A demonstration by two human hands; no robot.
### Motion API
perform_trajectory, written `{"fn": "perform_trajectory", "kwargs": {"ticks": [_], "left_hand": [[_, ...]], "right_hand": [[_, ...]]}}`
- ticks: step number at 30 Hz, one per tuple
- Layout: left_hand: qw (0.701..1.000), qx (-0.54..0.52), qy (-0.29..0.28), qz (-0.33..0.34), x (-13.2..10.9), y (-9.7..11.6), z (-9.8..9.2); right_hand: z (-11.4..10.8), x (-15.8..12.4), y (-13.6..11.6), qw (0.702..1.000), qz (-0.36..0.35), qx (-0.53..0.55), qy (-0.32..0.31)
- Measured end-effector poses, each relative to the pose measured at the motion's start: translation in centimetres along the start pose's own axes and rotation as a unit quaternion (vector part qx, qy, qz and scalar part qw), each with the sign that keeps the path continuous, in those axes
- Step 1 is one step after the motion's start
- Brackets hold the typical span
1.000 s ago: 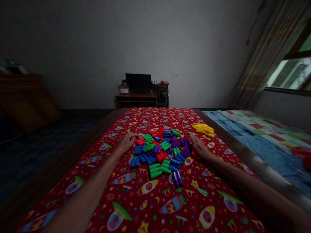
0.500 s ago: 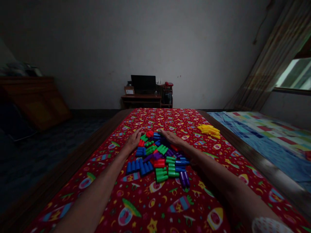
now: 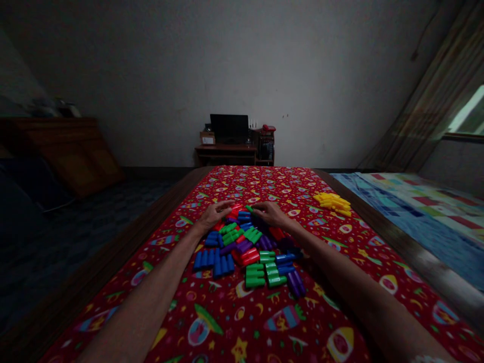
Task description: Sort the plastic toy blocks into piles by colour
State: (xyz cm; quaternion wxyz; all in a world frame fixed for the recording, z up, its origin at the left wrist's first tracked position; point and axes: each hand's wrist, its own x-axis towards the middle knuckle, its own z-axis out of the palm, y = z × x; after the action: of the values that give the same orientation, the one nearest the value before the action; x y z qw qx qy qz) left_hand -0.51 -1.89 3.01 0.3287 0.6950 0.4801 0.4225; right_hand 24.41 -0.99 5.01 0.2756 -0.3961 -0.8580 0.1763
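Note:
A heap of plastic toy blocks in blue, green, red and purple lies on a red patterned cloth over a long table. My left hand rests at the far left edge of the heap, fingers stretched flat toward the middle. My right hand lies at the far right edge, fingers also flat and pointing inward, so both hands cup the back of the heap. Neither hand holds a block. A separate group of yellow blocks sits apart at the right.
The table's dark wooden edge runs along both sides. A mattress with a checked sheet lies to the right. A small desk with a monitor stands against the far wall. A wooden cabinet stands left.
My right hand swept from the heap's right side round to its far edge, and the left hand slid inward. The blocks have been pushed closer together and toward me.

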Motion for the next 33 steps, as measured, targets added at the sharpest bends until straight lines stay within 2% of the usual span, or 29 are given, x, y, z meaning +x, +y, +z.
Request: {"fn": "perform_trajectory", "kwargs": {"ticks": [2, 4, 6, 8, 11, 15, 19, 22, 25, 28, 33], "left_hand": [[0.997, -0.069, 0.016, -0.017, 0.0, 0.1, 0.1], [0.993, -0.112, 0.028, -0.028, 0.1, 0.3, 0.5], [0.99, -0.128, 0.033, -0.037, 0.2, 0.6, 0.9], [0.991, -0.125, 0.036, -0.041, 0.4, 0.8, 1.3], [0.989, -0.134, 0.043, -0.056, 0.5, 0.7, 1.6], [0.986, -0.147, 0.041, -0.06, 0.7, -0.2, 1.4], [0.987, -0.158, 0.017, -0.04, 1.0, -1.4, 1.2], [0.985, -0.17, 0.017, -0.032, 1.2, -2.0, 1.0], [0.984, -0.175, 0.008, -0.034, 1.1, -2.0, 1.0], [0.982, -0.186, 0.001, -0.04, 0.9, -1.7, 0.9], [0.982, -0.181, -0.001, -0.046, 0.7, -1.2, 0.9]], "right_hand": [[-0.1, -0.1, -0.6, 0.998, 0.004, -0.049, 0.029], [-0.1, 0.0, -1.6, 0.995, -0.028, -0.084, 0.054], [0.3, 0.0, -2.7, 0.99, -0.087, -0.109, 0.029], [0.9, 0.0, -3.7, 0.984, -0.112, -0.137, -0.017], [1.9, -0.2, -4.5, 0.982, -0.086, -0.165, -0.028], [1.8, 0.0, -4.0, 0.993, -0.082, -0.088, 0.018], [-0.5, 0.8, -2.2, 0.995, -0.024, 0.034, 0.092], [-2.6, 1.3, 0.1, 0.979, 0.047, 0.117, 0.16], [-4.3, 0.9, 2.8, 0.962, 0.108, 0.161, 0.193], [-5.3, -0.1, 5.4, 0.954, 0.169, 0.138, 0.206], [-6.0, -1.7, 8.4, 0.939, 0.286, 0.008, 0.19]]}}
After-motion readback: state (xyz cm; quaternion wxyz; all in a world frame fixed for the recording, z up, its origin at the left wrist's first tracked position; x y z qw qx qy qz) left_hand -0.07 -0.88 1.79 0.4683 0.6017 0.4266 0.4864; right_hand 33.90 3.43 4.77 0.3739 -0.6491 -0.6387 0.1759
